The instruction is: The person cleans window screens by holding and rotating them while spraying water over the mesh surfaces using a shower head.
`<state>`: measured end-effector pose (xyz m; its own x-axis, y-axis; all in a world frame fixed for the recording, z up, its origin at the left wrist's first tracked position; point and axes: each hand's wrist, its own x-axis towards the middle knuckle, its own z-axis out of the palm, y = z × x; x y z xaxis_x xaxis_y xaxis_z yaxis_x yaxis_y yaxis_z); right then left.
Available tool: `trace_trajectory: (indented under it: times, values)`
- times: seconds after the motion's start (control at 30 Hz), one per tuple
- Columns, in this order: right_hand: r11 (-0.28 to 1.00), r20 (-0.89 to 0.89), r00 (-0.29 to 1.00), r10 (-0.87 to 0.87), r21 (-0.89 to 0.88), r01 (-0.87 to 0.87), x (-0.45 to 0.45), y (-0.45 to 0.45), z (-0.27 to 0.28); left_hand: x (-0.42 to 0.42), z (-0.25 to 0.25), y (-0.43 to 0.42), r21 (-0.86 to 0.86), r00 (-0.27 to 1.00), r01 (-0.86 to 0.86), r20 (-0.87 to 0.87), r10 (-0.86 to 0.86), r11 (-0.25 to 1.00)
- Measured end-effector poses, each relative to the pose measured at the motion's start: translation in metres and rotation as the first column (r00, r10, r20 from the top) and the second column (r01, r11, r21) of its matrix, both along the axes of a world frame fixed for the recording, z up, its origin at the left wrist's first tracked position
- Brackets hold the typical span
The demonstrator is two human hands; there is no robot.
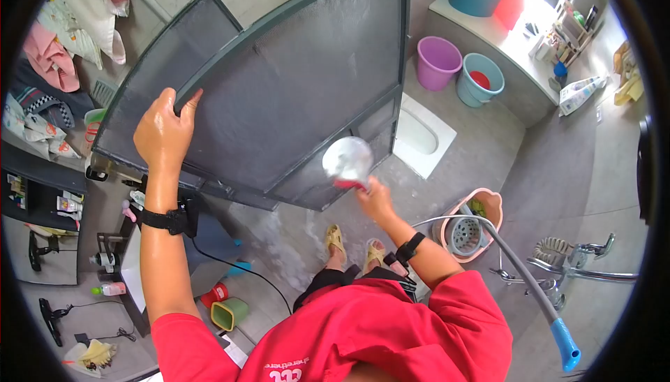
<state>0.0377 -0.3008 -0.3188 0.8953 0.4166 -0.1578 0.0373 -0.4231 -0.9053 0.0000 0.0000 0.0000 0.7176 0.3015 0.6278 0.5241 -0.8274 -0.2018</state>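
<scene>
Nearest the camera: red shirt (pixel 363 326). At left hand (pixel 166 132): closed on the framed edge of a large mesh screen (pixel 300 75), thumb extended beside the frame, arm wet and almost straight. At right hand (pixel 375 200): wrapped around the red handle of a round silvery utensil (pixel 349 158), possibly a dipper (too blurred to tell); elbow slightly bent, arm reaching forward. Screen tilted in front of the body, overlapping a second screen (pixel 174 54). Judged fairly light but unwieldy, stiff at the frame, easily dented in the mesh, slippery if wet; best held by the frame. Farther out: whitish suds on the floor (pixel 269 239), squat toilet (pixel 422 134), purple bucket (pixel 438 64).
</scene>
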Motion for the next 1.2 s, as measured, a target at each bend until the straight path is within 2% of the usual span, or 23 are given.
trace_trajectory:
  times: [0.07, 0.1, 0.17, 0.27, 0.3, 0.37, 0.4, 0.43, 0.47, 0.53, 0.57, 0.6, 0.63, 0.7, 0.8, 0.83, 0.93, 0.97, 1.03, 1.07, 1.13, 1.17, 1.2]
  values:
    - [0.967, 0.072, 0.964, -0.256, 0.006, 0.256, 0.011, -0.020, -0.003, 0.000, -0.001, -0.003, 0.030, 0.998, 0.050, 0.033, -0.051, 0.998]
    - [0.966, 0.054, 0.965, -0.258, 0.020, 0.257, 0.004, -0.003, -0.008, -0.001, 0.004, 0.007, 0.047, 0.998, 0.052, 0.018, -0.053, 0.998]
    - [0.991, -0.001, 0.992, -0.127, 0.030, 0.127, -0.010, -0.005, -0.013, 0.001, -0.001, 0.004, 0.024, 0.999, 0.041, 0.011, -0.041, 0.999]
    - [0.980, -0.014, 0.980, 0.197, -0.018, -0.197, -0.050, 0.015, -0.035, 0.004, -0.002, 0.009, 0.022, 0.999, 0.030, 0.013, -0.031, 0.999]
    - [0.982, -0.019, 0.982, 0.188, -0.017, -0.188, -0.058, 0.017, -0.039, 0.005, -0.002, 0.010, 0.026, 1.000, 0.023, 0.011, -0.023, 0.999]
    - [0.941, 0.031, 0.942, 0.334, -0.068, -0.332, -0.067, 0.017, -0.048, 0.006, -0.001, 0.011, 0.019, 1.000, 0.016, 0.003, -0.016, 1.000]
    - [0.949, 0.040, 0.949, 0.312, -0.067, -0.309, -0.069, 0.014, -0.051, 0.006, 0.000, 0.011, 0.020, 1.000, 0.004, 0.003, -0.004, 1.000]
    - [0.967, -0.022, 0.984, 0.176, -0.182, -0.177, -0.059, 0.003, -0.070, 0.007, -0.001, 0.013, 0.022, 1.000, -0.008, 0.003, 0.008, 1.000]
    - [0.993, 0.003, 0.999, 0.050, -0.106, -0.050, -0.048, -0.005, -0.096, 0.008, -0.002, 0.018, 0.004, 1.000, -0.011, 0.003, 0.011, 1.000]
    - [0.947, 0.039, 0.961, -0.272, -0.164, 0.275, -0.019, -0.033, -0.104, 0.011, 0.003, 0.016, -0.068, 0.998, -0.055, -0.038, 0.053, 0.996]
    - [0.882, 0.080, 0.893, -0.442, -0.143, 0.449, -0.003, -0.047, -0.114, 0.011, 0.003, 0.017, -0.134, 0.990, -0.123, -0.081, 0.113, 0.983]
    - [0.787, 0.119, 0.795, -0.595, -0.116, 0.606, 0.011, -0.060, -0.124, 0.011, -0.001, 0.026, -0.088, 0.993, -0.103, -0.073, 0.097, 0.991]
    - [0.782, 0.120, 0.791, -0.600, -0.122, 0.611, 0.021, -0.071, -0.129, 0.012, -0.001, 0.026, -0.094, 0.993, -0.096, -0.076, 0.089, 0.991]
    - [0.555, -0.069, 0.570, -0.819, 0.161, 0.816, 0.035, -0.087, -0.131, 0.013, 0.000, 0.023, -0.050, 0.994, -0.098, -0.056, 0.095, 0.994]
    - [0.682, -0.158, 0.686, -0.711, 0.082, 0.726, 0.021, -0.083, -0.126, 0.015, -0.003, 0.034, -0.024, 0.993, -0.101, -0.070, 0.099, 0.995]
    - [0.677, -0.159, 0.680, -0.716, 0.080, 0.731, 0.012, -0.077, -0.127, 0.016, -0.003, 0.036, -0.021, 0.990, -0.116, -0.080, 0.114, 0.993]
    - [0.927, -0.288, 0.905, -0.312, 0.116, 0.357, -0.025, -0.059, -0.130, 0.017, -0.003, 0.036, -0.046, 0.995, -0.089, -0.057, 0.086, 0.995]
    - [0.926, -0.291, 0.903, -0.316, 0.114, 0.360, -0.034, -0.061, -0.136, 0.017, -0.004, 0.037, -0.046, 0.995, -0.085, -0.060, 0.083, 0.995]
    - [0.968, 0.058, 0.966, -0.252, 0.008, 0.252, -0.045, -0.062, -0.162, 0.018, -0.006, 0.041, -0.023, 0.994, -0.100, -0.056, 0.098, 0.995]
    - [0.943, -0.065, 0.942, -0.329, -0.070, 0.325, -0.045, -0.070, -0.190, 0.019, -0.006, 0.041, -0.023, 0.994, -0.098, -0.060, 0.096, 0.995]
    - [0.827, -0.078, 0.826, -0.559, -0.131, 0.547, -0.022, -0.085, -0.144, 0.018, -0.005, 0.038, -0.034, 0.995, -0.095, -0.046, 0.093, 0.995]
    - [0.691, 0.179, 0.702, -0.689, -0.129, 0.711, -0.012, -0.096, -0.192, 0.017, -0.004, 0.039, -0.035, 0.994, -0.097, -0.050, 0.096, 0.995]
    - [0.609, -0.008, 0.609, -0.793, -0.015, 0.793, -0.001, -0.104, -0.158, 0.018, -0.004, 0.040, -0.051, 0.992, -0.116, -0.063, 0.113, 0.992]
